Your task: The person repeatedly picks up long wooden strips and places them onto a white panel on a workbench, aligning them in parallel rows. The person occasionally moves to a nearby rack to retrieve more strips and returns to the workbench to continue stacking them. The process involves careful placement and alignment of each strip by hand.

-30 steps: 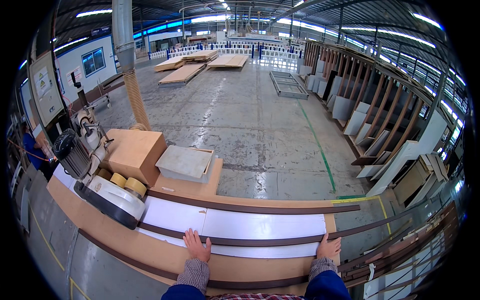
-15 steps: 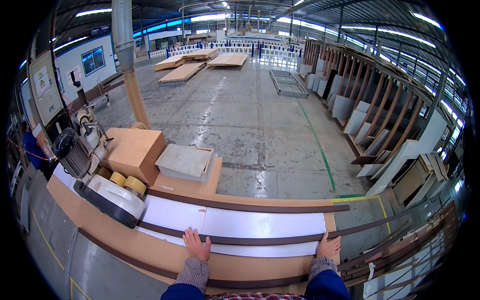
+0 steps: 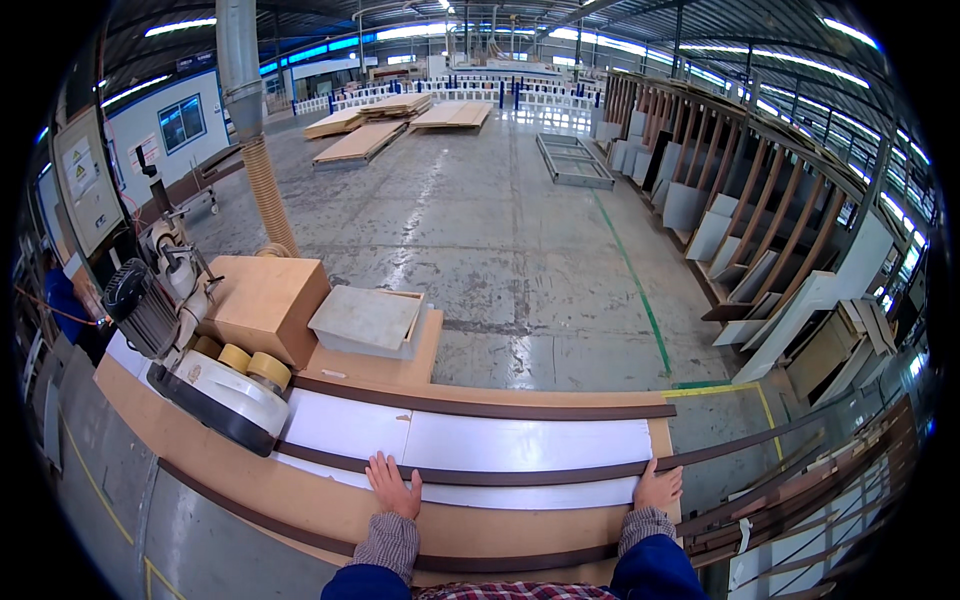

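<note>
- The far brown strip (image 3: 500,409) has slid left toward the machine (image 3: 215,395); its right end, which stuck out well beyond the tabletop a second ago, now stops only just past it.
- Both hands have stayed put, though I can't tell whether the middle brown strip (image 3: 530,478) under them has shifted.
- That middle strip lies across the white panel (image 3: 530,435), its left end meeting the machine and its right end running out past the table.
- The left hand (image 3: 395,488) lies on it with fingers spread and straight, not wrapped round it.
- The right hand (image 3: 658,488) sits near the panel's right edge, fingers stretched out and thumb over the strip; how hard either hand presses, I can't tell.
- Nearest the person's body, the near brown strip (image 3: 520,566) lies along the tan tabletop (image 3: 480,530).
- Yellow rollers (image 3: 268,370) show behind the machine's white housing, beside a tan wooden box (image 3: 265,305) and a grey bin (image 3: 362,322).
- Beyond, the worn grey floor (image 3: 480,270) carries a green line (image 3: 640,290), stacked boards (image 3: 365,148) and a metal frame (image 3: 575,162).
- A long rack (image 3: 740,190) of panels fills the right side; over on the left stands someone in blue (image 3: 65,300).
</note>
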